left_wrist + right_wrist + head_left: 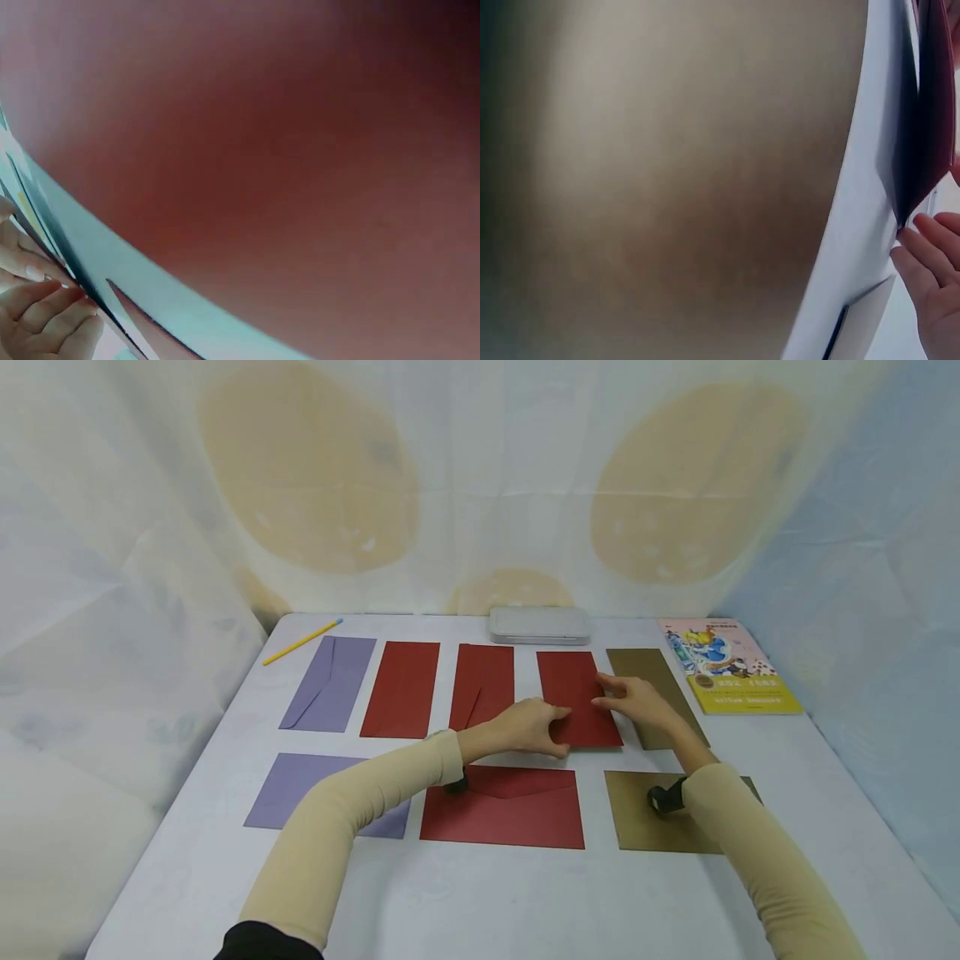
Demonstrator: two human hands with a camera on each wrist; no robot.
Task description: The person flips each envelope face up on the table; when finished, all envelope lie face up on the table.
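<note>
A red envelope [573,689], right of two others in the back row, has its near edge raised off the white table. At its near left edge, my left hand [528,727] pinches it, thumb toward the near corner. My right hand [637,700] grips the opposite long edge, fingertips over the side. From low down in the right wrist view, this envelope [934,112] stands tilted, with the right fingers [930,255] at its lower corner. Under my left forearm lies another red envelope [510,814], flap up.
Two more red envelopes [401,689], purple envelopes [330,681] and gold envelopes [660,693] lie around in two rows. A yellow pencil [303,642], a grey case [540,625] and a picture book [727,664] sit along the back.
</note>
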